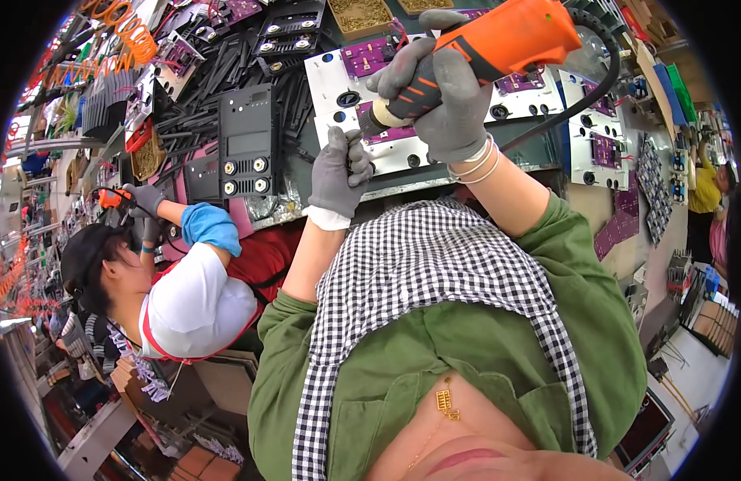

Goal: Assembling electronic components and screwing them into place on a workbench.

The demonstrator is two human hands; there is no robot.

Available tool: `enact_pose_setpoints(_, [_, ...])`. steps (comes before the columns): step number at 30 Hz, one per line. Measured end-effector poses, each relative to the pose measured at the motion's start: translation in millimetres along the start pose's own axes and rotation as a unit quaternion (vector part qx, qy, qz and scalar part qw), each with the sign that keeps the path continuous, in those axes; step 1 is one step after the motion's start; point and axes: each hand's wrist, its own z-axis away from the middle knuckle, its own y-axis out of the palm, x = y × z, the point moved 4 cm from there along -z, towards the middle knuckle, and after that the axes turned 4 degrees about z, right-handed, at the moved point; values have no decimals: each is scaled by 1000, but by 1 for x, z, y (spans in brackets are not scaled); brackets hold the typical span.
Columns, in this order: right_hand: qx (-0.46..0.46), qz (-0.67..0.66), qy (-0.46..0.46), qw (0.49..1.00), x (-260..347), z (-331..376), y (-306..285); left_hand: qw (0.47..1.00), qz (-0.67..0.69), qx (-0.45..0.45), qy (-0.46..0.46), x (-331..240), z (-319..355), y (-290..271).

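Observation:
My right hand (457, 108), in a grey glove, is wrapped round an orange and black corded power screwdriver (507, 40). The tool slants down to the left, its nose beside a purple circuit board (385, 132) on a white panel (330, 123). Left of that nose, at the panel's near edge, my left hand (338, 172) is closed, also gloved in grey. Its fingers are curled in, and whatever lies between them is too small or hidden to make out. Behind the tool stands another white panel (326, 80) with its own purple board.
Black front panels (246, 140) and loose black strips (186, 116) cover the bench to the left. Trays of small brass-coloured parts (361, 14) stand at the back. More boarded panels (593, 144) lie right. A black cord (587, 100) loops rightward. A co-worker (186, 301) works close on my left.

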Motion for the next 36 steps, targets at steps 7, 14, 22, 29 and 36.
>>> enact_pose_setpoints(7, [-41, -33, 66, 996, 8, 14, -30, 985, -158, -61, -44, 24, -14, -2])
enact_pose_setpoints(14, [-132, 122, 52, 982, -5, 31, -91, 973, -148, -121, -132, 30, -15, -25])
enact_pose_setpoints(22, [-112, 127, 89, 982, -34, 44, -110, 982, -111, -134, -77, 20, -15, -20])
enact_pose_setpoints(29, [-25, 192, 54, 980, -46, 51, -112, 981, -131, -141, -15, 11, -9, -26])
enact_pose_setpoints(36, [-3, 239, 68, 969, -54, 57, -107, 993, -57, -101, -9, 7, -11, -27])
